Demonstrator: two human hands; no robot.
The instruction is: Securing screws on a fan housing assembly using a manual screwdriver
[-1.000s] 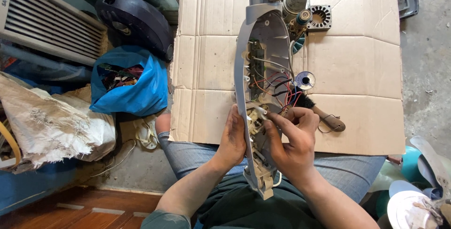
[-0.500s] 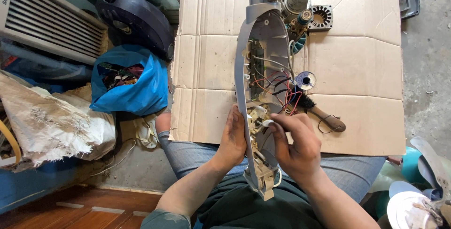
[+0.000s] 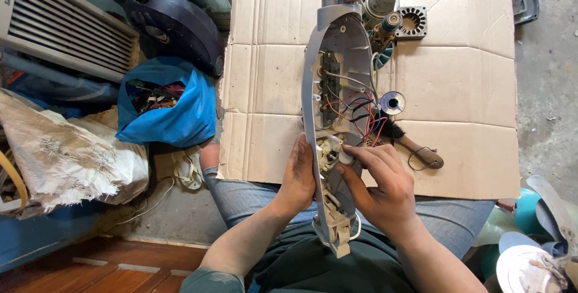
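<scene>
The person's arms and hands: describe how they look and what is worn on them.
Both hands, the left hand and the right hand, are bare: no gloves, rings or watch show. The forearms are bare too. Near the left elbow the edge of a dark grey-green sleeve shows at the bottom of the view; the right arm leaves the view before any sleeve appears.

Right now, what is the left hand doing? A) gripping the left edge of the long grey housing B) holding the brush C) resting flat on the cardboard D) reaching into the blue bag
A: the left hand wraps the left edge of the grey housing, steadying it on the lap, while the right hand has its fingertips at the parts inside; the brush and the blue bag lie untouched.
</scene>
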